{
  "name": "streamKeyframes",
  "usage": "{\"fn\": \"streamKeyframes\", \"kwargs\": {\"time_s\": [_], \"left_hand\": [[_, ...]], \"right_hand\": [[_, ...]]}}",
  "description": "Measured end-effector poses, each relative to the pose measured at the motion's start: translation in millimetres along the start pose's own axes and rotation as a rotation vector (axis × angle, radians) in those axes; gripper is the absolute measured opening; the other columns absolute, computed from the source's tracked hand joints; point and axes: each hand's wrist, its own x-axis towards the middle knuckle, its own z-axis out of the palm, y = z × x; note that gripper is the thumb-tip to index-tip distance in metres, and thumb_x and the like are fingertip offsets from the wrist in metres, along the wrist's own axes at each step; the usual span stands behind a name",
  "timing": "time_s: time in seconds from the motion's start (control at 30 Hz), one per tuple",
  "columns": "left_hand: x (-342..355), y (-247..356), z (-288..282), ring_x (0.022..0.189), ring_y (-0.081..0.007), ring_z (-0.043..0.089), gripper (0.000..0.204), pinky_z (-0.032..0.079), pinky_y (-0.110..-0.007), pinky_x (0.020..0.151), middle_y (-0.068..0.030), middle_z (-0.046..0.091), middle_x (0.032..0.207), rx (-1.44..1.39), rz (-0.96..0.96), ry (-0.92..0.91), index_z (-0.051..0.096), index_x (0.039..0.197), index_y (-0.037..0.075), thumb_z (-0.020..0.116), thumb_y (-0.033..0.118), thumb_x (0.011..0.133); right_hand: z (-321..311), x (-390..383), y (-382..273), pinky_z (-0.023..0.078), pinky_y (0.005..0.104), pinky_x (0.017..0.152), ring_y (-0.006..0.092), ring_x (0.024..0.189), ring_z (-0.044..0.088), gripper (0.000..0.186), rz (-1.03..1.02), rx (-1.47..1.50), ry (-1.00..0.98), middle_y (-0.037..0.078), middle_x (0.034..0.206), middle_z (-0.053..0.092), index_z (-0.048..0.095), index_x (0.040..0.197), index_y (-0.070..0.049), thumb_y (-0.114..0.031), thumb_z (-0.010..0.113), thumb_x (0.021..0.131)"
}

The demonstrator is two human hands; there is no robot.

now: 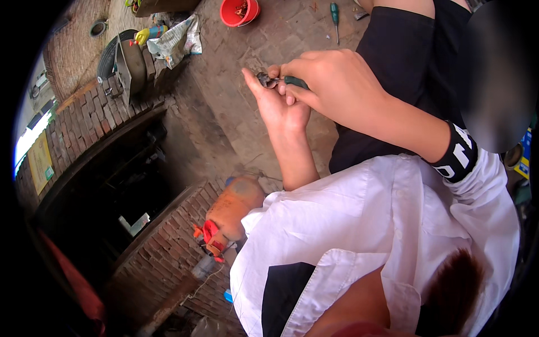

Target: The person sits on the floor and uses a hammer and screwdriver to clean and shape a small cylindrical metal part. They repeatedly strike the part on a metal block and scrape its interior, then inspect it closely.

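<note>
Two hands meet over the brick floor (224, 106): my right hand (331, 78) grips a green-handled tool (283, 82), lying roughly level, metal tip pointing left. My left hand (278, 104) cups open beneath, seemingly pinching a small dark metal part (264, 80).

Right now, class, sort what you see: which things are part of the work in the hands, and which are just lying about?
In the work:
left hand, open under the part
right hand, gripping the tool
green-handled tool
small metal part at the tool's tip

Lying about:
red bucket
screwdriver on the ground
crumpled cloth
orange gas cylinder
</note>
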Motion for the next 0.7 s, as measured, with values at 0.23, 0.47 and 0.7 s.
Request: {"fn": "streamKeyframes", "kwargs": {"time_s": [0.23, 0.47, 0.7], "left_hand": [[3.0, -6.8, -0.5, 0.05, -0.0103, 0.039, 0.061, 0.035, -0.024, 0.046, 0.0014, 0.042, 0.054, 0.117, 0.096, 0.01, 0.052, 0.067, 0.011, 0.043, 0.064, 0.095], [-0.2, -9.4, -4.3, 0.058, -0.0138, 0.044, 0.061, 0.042, -0.028, 0.059, -0.0019, 0.046, 0.061, 0.124, 0.107, -0.023, 0.047, 0.063, 0.01, 0.041, 0.059, 0.098], [-3.2, -14.6, 2.0, 0.054, -0.0125, 0.04, 0.061, 0.04, -0.026, 0.054, -0.0027, 0.043, 0.06, 0.066, 0.17, 0.09, 0.042, 0.06, 0.01, 0.044, 0.059, 0.097]], "right_hand": [[-13.9, 1.9, -8.7, 0.051, 0.0334, 0.054, 0.0243, 0.064, 0.065, 0.028, -0.178, -0.283, 0.001, 0.005, 0.074, 0.062, 0.072, 0.103, -0.012, -0.014, 0.068, 0.075], [-7.2, 1.2, -4.2, 0.052, 0.0367, 0.057, 0.0276, 0.065, 0.065, 0.029, -0.169, -0.208, -0.121, 0.008, 0.071, 0.063, 0.069, 0.105, -0.006, -0.016, 0.069, 0.078], [13.8, -10.9, 1.3, 0.054, 0.0394, 0.058, 0.0302, 0.061, 0.066, 0.024, -0.013, 0.017, 0.023, 0.013, 0.061, 0.064, 0.074, 0.096, -0.008, -0.014, 0.066, 0.075]]}}
